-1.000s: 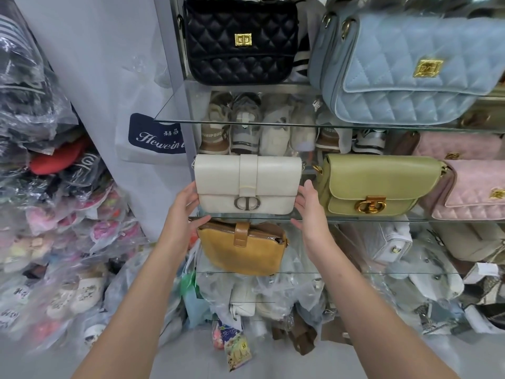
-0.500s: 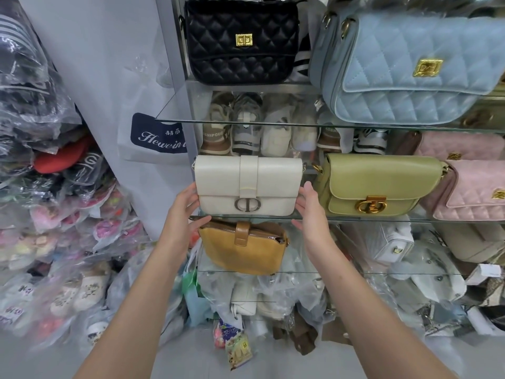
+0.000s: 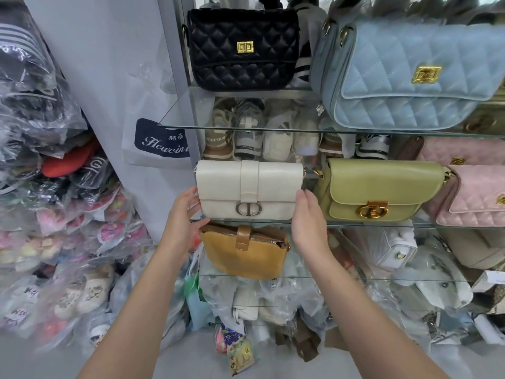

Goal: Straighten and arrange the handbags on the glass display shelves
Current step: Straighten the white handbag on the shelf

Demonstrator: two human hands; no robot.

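A cream handbag [image 3: 250, 188] with a silver clasp stands upright on the middle glass shelf [image 3: 382, 223]. My left hand [image 3: 183, 214] lies at its left end with straight fingers touching its lower corner. My right hand [image 3: 307, 218] is at its right end, fingers straight, beside the lower right corner. Neither hand grips the bag. To the right stand a green handbag [image 3: 377, 190] and pink quilted bags [image 3: 475, 195]. A mustard bag [image 3: 246, 251] sits on the shelf below. Above, a black quilted bag [image 3: 243, 47] and a light blue quilted bag [image 3: 404, 77] stand on the top shelf.
Shoes in clear wrap [image 3: 262, 132] line the back under the top shelf. Piles of bagged slippers [image 3: 54, 214] fill the left side. White bags [image 3: 393, 250] and wrapped goods crowd the lower right. A white shopping bag [image 3: 158, 143] hangs by the shelf post.
Both hands have slid slightly back from the cream handbag's ends; the bag itself stays in place and upright.
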